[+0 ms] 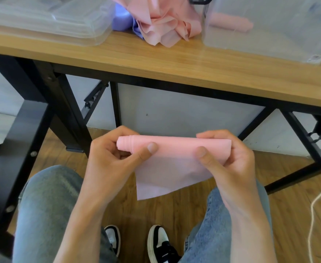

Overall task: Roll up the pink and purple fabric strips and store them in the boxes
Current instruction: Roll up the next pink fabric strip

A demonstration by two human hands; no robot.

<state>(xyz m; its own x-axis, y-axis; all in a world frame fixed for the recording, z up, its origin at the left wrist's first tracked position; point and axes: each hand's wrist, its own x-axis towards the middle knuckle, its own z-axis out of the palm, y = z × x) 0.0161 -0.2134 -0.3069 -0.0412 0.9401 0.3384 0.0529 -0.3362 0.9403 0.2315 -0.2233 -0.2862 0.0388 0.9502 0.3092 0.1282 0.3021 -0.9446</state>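
On the wooden table (155,59), the right-hand clear box (269,35) already holds one pink roll (231,23); the left-hand box (41,18) looks empty. Between them a heap of loose pink and purple strips (155,25) waits. Below the table edge, the left hand (114,158) and right hand (226,154) pinch a pink strip (174,147), mostly rolled, its tail hanging.

A wooden table (174,61) is standing on a black metal frame (64,95) with slanted braces. Behind it, a pale grey wall (174,109) is showing under the tabletop. Wood-plank flooring (298,215) is running beneath everything, brown and grainy. A white cord (319,202) is trailing across the floor at the right. Soft, even light is falling across the tabletop.
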